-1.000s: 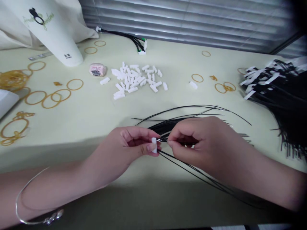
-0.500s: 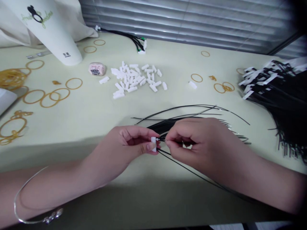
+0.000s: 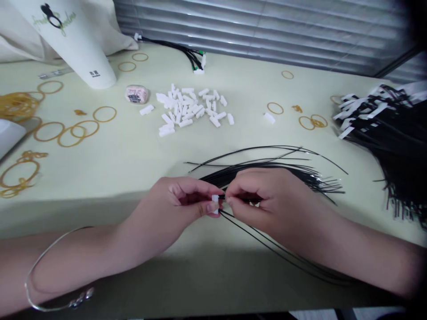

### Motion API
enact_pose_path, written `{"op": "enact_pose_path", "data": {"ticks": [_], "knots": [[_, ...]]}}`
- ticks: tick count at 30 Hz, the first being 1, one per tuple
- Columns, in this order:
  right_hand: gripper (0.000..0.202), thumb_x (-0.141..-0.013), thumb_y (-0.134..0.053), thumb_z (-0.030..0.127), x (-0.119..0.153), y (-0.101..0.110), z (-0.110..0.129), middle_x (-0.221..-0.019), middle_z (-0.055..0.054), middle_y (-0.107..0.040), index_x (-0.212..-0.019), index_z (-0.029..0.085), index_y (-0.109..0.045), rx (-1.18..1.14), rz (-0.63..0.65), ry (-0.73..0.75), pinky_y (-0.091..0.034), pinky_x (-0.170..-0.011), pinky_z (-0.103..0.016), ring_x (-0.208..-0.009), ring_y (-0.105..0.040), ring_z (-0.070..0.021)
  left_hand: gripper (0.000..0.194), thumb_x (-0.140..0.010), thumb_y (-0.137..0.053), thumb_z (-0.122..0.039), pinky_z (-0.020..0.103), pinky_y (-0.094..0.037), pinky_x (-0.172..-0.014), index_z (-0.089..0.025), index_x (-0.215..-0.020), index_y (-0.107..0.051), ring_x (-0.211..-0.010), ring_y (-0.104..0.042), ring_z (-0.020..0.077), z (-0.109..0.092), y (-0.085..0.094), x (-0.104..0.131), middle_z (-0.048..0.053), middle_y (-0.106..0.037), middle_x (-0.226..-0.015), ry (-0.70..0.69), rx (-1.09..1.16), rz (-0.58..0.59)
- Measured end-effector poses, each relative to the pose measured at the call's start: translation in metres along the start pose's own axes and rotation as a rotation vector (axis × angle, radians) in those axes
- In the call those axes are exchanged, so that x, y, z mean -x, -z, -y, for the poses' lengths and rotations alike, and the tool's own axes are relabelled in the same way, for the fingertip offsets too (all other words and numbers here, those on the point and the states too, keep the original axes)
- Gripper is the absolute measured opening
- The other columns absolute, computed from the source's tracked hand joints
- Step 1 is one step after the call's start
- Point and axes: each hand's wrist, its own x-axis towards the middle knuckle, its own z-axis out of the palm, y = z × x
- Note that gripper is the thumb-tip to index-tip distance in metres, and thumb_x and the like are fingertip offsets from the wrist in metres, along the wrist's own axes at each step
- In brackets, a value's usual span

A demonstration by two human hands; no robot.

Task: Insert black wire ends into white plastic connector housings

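A small white connector housing point(image 3: 215, 204) is pinched upright between the thumb and fingers of my left hand point(image 3: 187, 202). Thin black wires point(image 3: 247, 232) run from its lower right side down under my right hand point(image 3: 267, 198). That hand is closed, its thumb and forefinger gripping a black wire right beside the housing's upper end. The wire's tip is at the housing; how far it sits inside I cannot tell. Behind my hands lies a bundle of loose black wires point(image 3: 216, 176), partly hidden by my right hand.
Several loose white housings point(image 3: 187, 106) are heaped mid-table. Wired housings point(image 3: 383, 120) pile up at right. Rubber bands point(image 3: 105, 114) are scattered at left and right. A white bottle-like container point(image 3: 83, 53), a pink-white lump point(image 3: 136, 94) and a finished harness point(image 3: 176, 49) stand towards the back.
My right hand has moved slightly left, closer to the housing. The bare metal wire tip seen before no longer shows. The view has shifted a little.
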Motion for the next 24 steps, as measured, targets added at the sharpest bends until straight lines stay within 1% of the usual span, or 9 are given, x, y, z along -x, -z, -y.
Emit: {"op": "enact_pose_path", "data": {"ticks": [3,6,7,9,11,14,17,21,24], "knots": [[0.019,-0.079,-0.048,0.02,0.002,0.007,-0.002,-0.062,0.004,-0.058,-0.07,0.021,-0.065,0.04,0.064,0.006,-0.032,-0.05,-0.021,-0.055,-0.048,-0.0072,0.014,-0.073,-0.068,-0.021,0.02,-0.051,-0.074,-0.018,-0.086,-0.07,-0.077,-0.065,0.0127,0.0,-0.002,0.002,0.001,-0.072,-0.081,-0.01,-0.019,-0.005],[0.021,-0.083,-0.048,0.025,-0.001,0.021,-0.004,-0.07,0.003,-0.061,-0.072,0.023,-0.066,0.123,0.143,0.032,-0.035,-0.055,-0.022,-0.062,-0.052,-0.0091,0.013,-0.074,-0.065,-0.021,0.019,-0.05,-0.071,-0.018,-0.086,-0.07,-0.076,-0.064,0.012,0.002,-0.003,0.005,0.001,-0.071,-0.082,-0.094,-0.133,-0.002],[0.021,-0.083,-0.048,0.027,-0.004,0.025,-0.005,-0.073,0.002,-0.062,-0.073,0.023,-0.066,0.137,0.127,0.027,-0.036,-0.056,-0.022,-0.064,-0.053,-0.0096,0.013,-0.075,-0.064,-0.02,0.019,-0.049,-0.07,-0.019,-0.086,-0.07,-0.076,-0.063,0.0117,0.002,-0.003,0.005,0.001,-0.071,-0.083,-0.138,-0.179,0.005],[0.019,-0.083,-0.049,0.028,-0.014,0.031,-0.004,-0.078,0.001,-0.063,-0.076,0.022,-0.065,0.146,0.053,0.0,-0.038,-0.058,-0.022,-0.068,-0.055,-0.0105,0.013,-0.076,-0.062,-0.02,0.018,-0.048,-0.069,-0.02,-0.086,-0.07,-0.076,-0.062,0.011,0.002,-0.002,0.005,0.0,-0.07,-0.085,-0.196,-0.229,0.018],[0.016,-0.082,-0.05,0.027,-0.024,0.032,-0.001,-0.081,0.0,-0.063,-0.079,0.021,-0.065,0.174,0.003,-0.021,-0.038,-0.058,-0.022,-0.07,-0.055,-0.0113,0.013,-0.077,-0.061,-0.021,0.019,-0.048,-0.07,-0.02,-0.087,-0.069,-0.076,-0.061,0.011,0.002,-0.001,0.005,0.0,-0.069,-0.084,-0.171,-0.197,0.024],[0.019,-0.084,-0.049,0.029,-0.029,0.032,0.004,-0.077,0.0,-0.062,-0.079,0.02,-0.065,0.207,0.051,-0.011,-0.036,-0.055,-0.022,-0.066,-0.053,-0.0107,0.011,-0.076,-0.062,-0.02,0.021,-0.048,-0.073,-0.018,-0.086,-0.067,-0.077,-0.062,0.0113,0.0,0.001,0.003,0.0,-0.068,-0.08,-0.072,-0.026,0.031],[0.021,-0.086,-0.047,0.032,-0.021,0.033,0.006,-0.074,0.001,-0.061,-0.081,0.021,-0.064,0.154,0.088,0.037,-0.035,-0.053,-0.022,-0.063,-0.052,-0.0091,0.011,-0.075,-0.063,-0.017,0.023,-0.049,-0.076,-0.016,-0.085,-0.066,-0.076,-0.063,0.0113,-0.002,0.001,0.0,0.0,-0.067,-0.079,-0.013,0.125,0.044],[0.017,-0.086,-0.048,0.026,-0.009,0.031,0.004,-0.078,0.003,-0.062,-0.082,0.024,-0.065,0.145,0.147,0.095,-0.037,-0.06,-0.022,-0.067,-0.054,-0.0081,0.015,-0.074,-0.065,-0.016,0.023,-0.049,-0.076,-0.015,-0.089,-0.066,-0.075,-0.062,0.011,-0.003,0.001,0.0,0.001,-0.068,-0.081,0.004,0.199,0.045],[0.017,-0.085,-0.049,0.023,-0.007,0.026,0.002,-0.075,0.004,-0.061,-0.078,0.023,-0.065,0.179,0.116,0.108,-0.037,-0.062,-0.022,-0.066,-0.052,-0.0077,0.014,-0.074,-0.066,-0.016,0.02,-0.049,-0.074,-0.014,-0.087,-0.065,-0.073,-0.062,0.0093,-0.003,0.0,0.0,0.0,-0.067,-0.079,0.017,0.213,0.035]]}}
